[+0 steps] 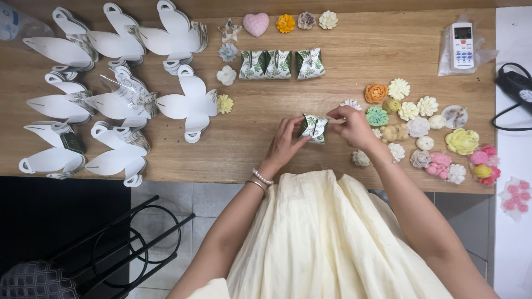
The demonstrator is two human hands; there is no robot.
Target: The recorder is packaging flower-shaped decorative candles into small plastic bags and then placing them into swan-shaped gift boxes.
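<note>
Both hands pinched the little leaf-print box (pixel 314 127), left hand (pixel 285 141) bracing its side while right hand (pixel 352 126) gripped the top flaps, flat box cutouts (pixel 191 105) stacked nearby.

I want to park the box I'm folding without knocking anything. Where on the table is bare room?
Bare wood lies between the flat white cutouts and the left hand, below the three finished boxes. Another bare stretch sits right of those boxes, before the remote. Right of the right hand, the flower-shaped pieces crowd the table; the left end is covered by cutouts.
</note>
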